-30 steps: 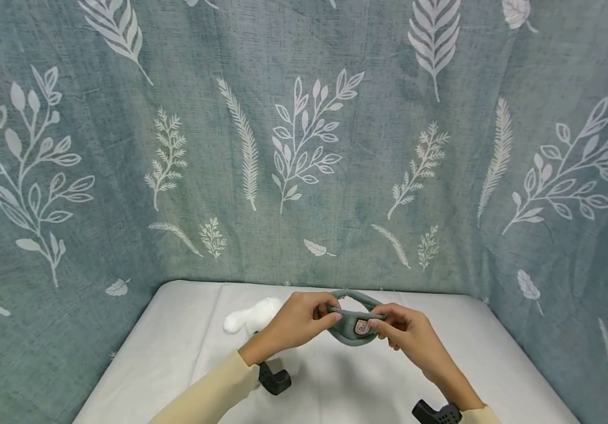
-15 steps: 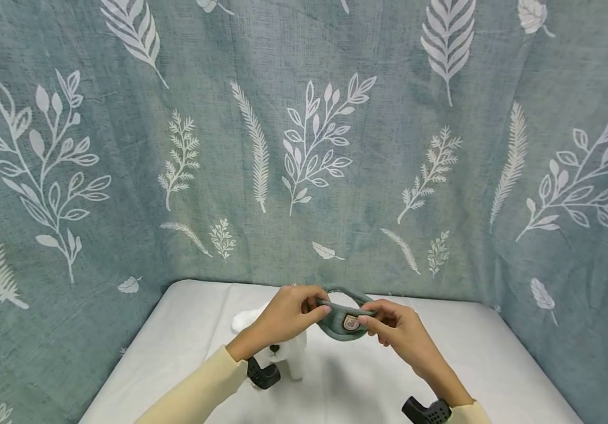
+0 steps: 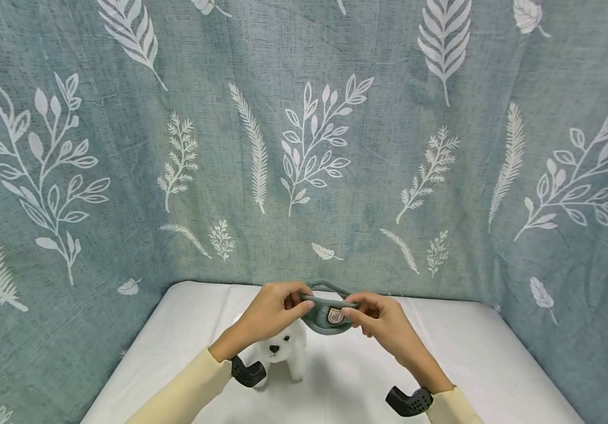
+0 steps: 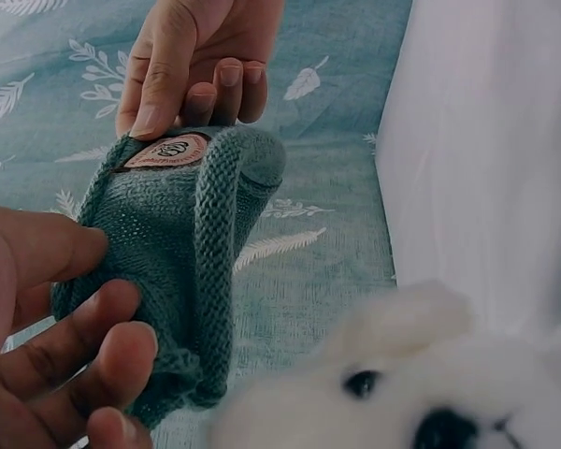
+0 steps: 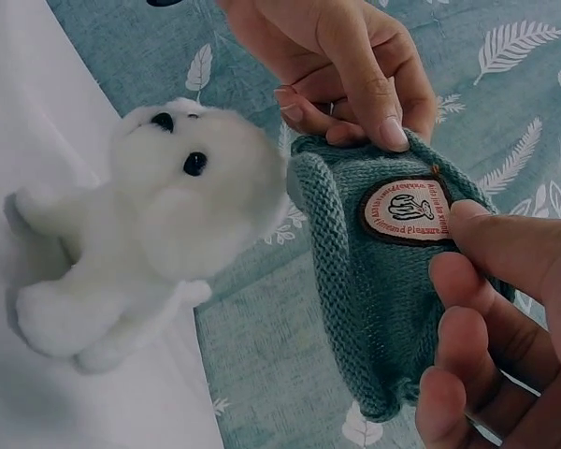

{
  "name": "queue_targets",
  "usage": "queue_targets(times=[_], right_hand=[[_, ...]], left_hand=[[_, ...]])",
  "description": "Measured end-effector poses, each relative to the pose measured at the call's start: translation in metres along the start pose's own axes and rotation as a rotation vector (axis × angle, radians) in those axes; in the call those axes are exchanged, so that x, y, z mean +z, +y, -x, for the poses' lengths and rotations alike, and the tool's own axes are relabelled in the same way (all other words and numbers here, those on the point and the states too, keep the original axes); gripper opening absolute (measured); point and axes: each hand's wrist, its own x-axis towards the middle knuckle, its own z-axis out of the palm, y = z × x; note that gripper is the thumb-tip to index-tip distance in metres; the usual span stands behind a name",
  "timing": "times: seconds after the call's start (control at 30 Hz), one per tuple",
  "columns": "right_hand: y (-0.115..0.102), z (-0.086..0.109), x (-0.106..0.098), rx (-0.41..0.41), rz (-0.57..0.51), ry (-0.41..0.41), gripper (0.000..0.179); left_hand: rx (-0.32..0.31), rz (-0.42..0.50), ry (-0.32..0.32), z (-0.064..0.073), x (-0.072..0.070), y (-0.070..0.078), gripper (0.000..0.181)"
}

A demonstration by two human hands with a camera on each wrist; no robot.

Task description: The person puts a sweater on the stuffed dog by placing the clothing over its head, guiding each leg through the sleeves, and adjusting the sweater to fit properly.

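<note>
1. Blue-green fabric hangs behind the bench and along both sides of it, printed in white with leafy sprigs, fern-like fronds and single leaves; soft vertical ripples run through it.
2. Below it lies the bench, covered in smooth white with faint creases running lengthwise. Its far corners are rounded, its far edge sits close to the backdrop, and its sides spread wider toward the person. Soft grey shadows fall on the white beneath the hands.
3. On this surface stands a white plush dog with black eyes and a black nose, its head partly hidden by the left forearm in the head view.
4. Above the bench, near the dog's head, a blue-green knitted tube with thick rolled edges is held in the air between both hands. Whether it touches the dog cannot be told.
5. The left hand has its grip pinched on one end of the tube, thumb on the near face.
6. The right hand grips the other end, thumb at the edge of a pale, dark-bordered patch with red lettering.
7. Cream sleeves cover both forearms, and a black device sits at each wrist.
</note>
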Motion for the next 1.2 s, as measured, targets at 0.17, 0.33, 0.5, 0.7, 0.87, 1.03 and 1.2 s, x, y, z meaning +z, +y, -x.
queue_targets(times=[0.17, 0.33, 0.5, 0.7, 0.87, 1.03, 1.2], right_hand=[[-0.003, -0.004, 0.004, 0.0, -0.008, 0.006, 0.027], [-0.008, -0.009, 0.01, -0.025, -0.036, -0.001, 0.026], [-0.01, -0.013, 0.017, -0.046, -0.057, -0.016, 0.022], [-0.011, -0.019, 0.026, -0.072, -0.068, -0.037, 0.02], [-0.013, -0.024, 0.034, -0.095, -0.067, -0.057, 0.021], [-0.013, -0.028, 0.043, -0.108, -0.071, -0.074, 0.022], [-0.014, -0.029, 0.054, -0.096, -0.067, -0.098, 0.021]], left_hand=[[-0.011, -0.013, 0.006, 0.001, -0.006, -0.001, 0.009], [0.005, -0.021, 0.034, 0.004, -0.013, -0.001, 0.008], [0.005, -0.028, 0.048, 0.009, -0.018, -0.006, 0.007], [-0.005, -0.047, 0.064, 0.016, -0.026, -0.01, 0.008], [0.009, -0.083, 0.071, 0.02, -0.036, -0.011, 0.006], [0.008, -0.098, 0.063, 0.025, -0.044, -0.014, 0.006], [0.0, -0.107, 0.06, 0.035, -0.051, -0.019, 0.007]])
